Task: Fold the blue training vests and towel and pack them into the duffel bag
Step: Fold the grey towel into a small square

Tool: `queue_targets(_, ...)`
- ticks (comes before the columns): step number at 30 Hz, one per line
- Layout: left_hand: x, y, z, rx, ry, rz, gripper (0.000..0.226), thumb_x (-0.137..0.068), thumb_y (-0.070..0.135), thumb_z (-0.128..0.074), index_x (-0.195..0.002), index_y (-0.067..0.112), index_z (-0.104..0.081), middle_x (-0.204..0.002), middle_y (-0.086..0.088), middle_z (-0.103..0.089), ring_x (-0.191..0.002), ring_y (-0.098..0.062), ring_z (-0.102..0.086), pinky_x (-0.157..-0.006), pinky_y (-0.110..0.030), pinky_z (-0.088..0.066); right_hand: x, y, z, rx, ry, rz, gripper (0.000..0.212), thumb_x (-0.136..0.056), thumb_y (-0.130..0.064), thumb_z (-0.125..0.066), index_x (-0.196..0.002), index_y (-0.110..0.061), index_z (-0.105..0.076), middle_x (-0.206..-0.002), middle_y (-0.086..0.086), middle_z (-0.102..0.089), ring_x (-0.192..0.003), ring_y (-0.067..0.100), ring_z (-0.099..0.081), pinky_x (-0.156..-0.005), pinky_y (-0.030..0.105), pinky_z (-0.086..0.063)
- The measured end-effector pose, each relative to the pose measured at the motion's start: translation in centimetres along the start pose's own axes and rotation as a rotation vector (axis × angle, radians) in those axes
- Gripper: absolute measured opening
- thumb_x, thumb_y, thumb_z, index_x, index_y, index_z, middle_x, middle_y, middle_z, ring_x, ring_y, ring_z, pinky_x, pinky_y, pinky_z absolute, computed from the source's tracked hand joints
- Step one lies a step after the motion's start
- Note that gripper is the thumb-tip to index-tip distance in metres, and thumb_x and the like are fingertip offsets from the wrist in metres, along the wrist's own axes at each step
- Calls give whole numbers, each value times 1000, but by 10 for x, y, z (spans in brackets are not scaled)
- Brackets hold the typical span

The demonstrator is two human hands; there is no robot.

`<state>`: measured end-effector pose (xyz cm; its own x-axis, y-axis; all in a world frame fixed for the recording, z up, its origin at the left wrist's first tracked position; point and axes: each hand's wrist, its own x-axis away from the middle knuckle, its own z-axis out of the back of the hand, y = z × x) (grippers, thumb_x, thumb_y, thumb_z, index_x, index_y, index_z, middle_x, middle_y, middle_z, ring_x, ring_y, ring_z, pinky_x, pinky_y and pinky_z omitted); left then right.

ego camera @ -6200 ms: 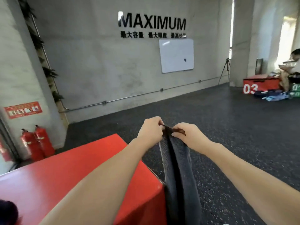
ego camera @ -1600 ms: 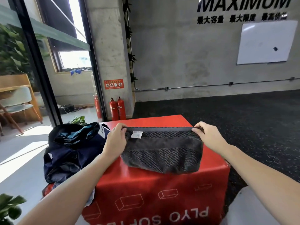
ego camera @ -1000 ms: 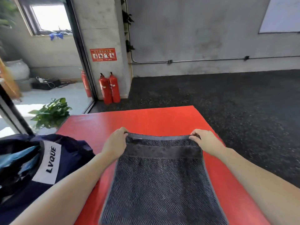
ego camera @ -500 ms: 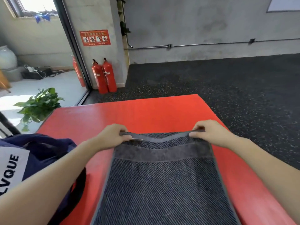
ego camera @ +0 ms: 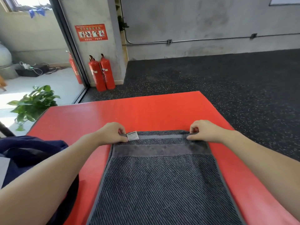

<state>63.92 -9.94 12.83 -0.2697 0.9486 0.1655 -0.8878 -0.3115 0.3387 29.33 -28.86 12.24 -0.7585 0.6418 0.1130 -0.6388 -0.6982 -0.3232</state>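
A dark grey striped towel (ego camera: 162, 184) lies spread on the red plyo box (ego camera: 146, 112), reaching from the box's middle toward me. My left hand (ego camera: 112, 132) pinches its far left corner beside a small white label. My right hand (ego camera: 204, 129) pinches the far right corner. Both corners rest on the box top. The navy duffel bag (ego camera: 27, 151) sits at the left edge of the box, partly hidden by my left forearm. No blue vests show.
Two red fire extinguishers (ego camera: 102, 73) stand against a concrete pillar beyond the box. A potted green plant (ego camera: 34, 104) is on the floor at the left by a glass door. Dark speckled rubber floor (ego camera: 227, 82) lies to the right.
The towel's far edge has come down flat onto the box and pulled straight. My view has dropped closer, so the bag's white logo panel has slid out of view.
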Motion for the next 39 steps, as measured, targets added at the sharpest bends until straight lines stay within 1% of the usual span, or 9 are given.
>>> queue_targets(3, -6, 5, 5, 21, -71, -2, 18, -69, 31, -82, -65, 25, -66, -67, 12, -64, -63, -5, -55, -61, -25, -43, -2, -2, 1, -46, -33, 4, 21, -73, -28, -81, -68, -29, -61, -93, -4, -64, -84, 18, -60, -81, 38, -51)
queue_targets(7, -10, 17, 9, 87, -168, -50, 13, -60, 31, -79, -66, 27, -67, -68, 11, -64, -64, -8, -54, -67, -28, -45, -7, -12, 5, -38, -106, 52, 21, -68, -24, -79, -64, -28, -59, -102, -1, -67, -88, 20, -62, -80, 39, -53)
queue_targets(11, -12, 25, 11, 69, -218, -46, 16, -67, 25, -81, -69, 24, -65, -63, 15, -60, -58, -6, -49, -57, -23, -40, -10, -14, 9, -117, -139, 26, 21, -72, -22, -82, -67, -25, -62, -69, -11, -59, -63, 8, -50, -60, 25, -41)
queue_targets(14, -9, 28, 13, 170, -238, -57, 21, -70, 22, -82, -67, 22, -62, -58, 14, -55, -57, -7, -44, -59, -25, -36, -6, -9, 12, -212, -124, 15, 18, -73, -24, -86, -71, -21, -68, -66, -9, -61, -60, 4, -49, -59, 24, -40)
queue_targets(16, -5, 30, 16, 288, -240, -58, 21, -66, 23, -82, -64, 22, -61, -73, 4, -64, -68, -13, -51, -67, -32, -40, -2, -6, 15, -226, -91, 10, 17, -73, -29, -87, -71, -24, -71, -72, -4, -67, -62, 3, -52, -61, 24, -42)
queue_targets(19, 0, 34, 21, 436, -261, -41, 18, -63, 20, -79, -63, 21, -61, -109, -10, -70, -102, -18, -63, -87, -38, -49, 4, -3, 17, -252, -20, -16, 17, -73, -33, -88, -69, -28, -72, -72, -8, -68, -61, 0, -53, -60, 21, -42)
queue_targets(24, 10, 39, 26, 407, -388, -69, 20, -64, 24, -79, -73, 15, -64, -77, -5, -59, -77, -18, -51, -71, -32, -39, 18, -3, 24, -238, 55, -43, 17, -72, -39, -88, -70, -31, -74, -69, -14, -68, -61, -4, -54, -58, 16, -41)
queue_targets(34, 53, 55, 64, 356, -101, -47, 21, -69, 23, -89, -67, 12, -72, -71, -1, -68, -68, -9, -56, -66, -30, -44, 59, -27, 61, -227, 133, -79, 15, -72, -40, -89, -74, -30, -78, -76, -16, -73, -75, -3, -62, -69, 19, -47)
queue_targets(39, 104, 75, 113, 316, -20, -35, 21, -68, 26, -91, -65, 13, -75, -80, 1, -75, -81, -6, -64, -79, -30, -51, 100, -49, 98, -208, 166, -72, 15, -72, -44, -88, -74, -32, -78, -75, -18, -72, -76, -3, -64, -67, 20, -46)
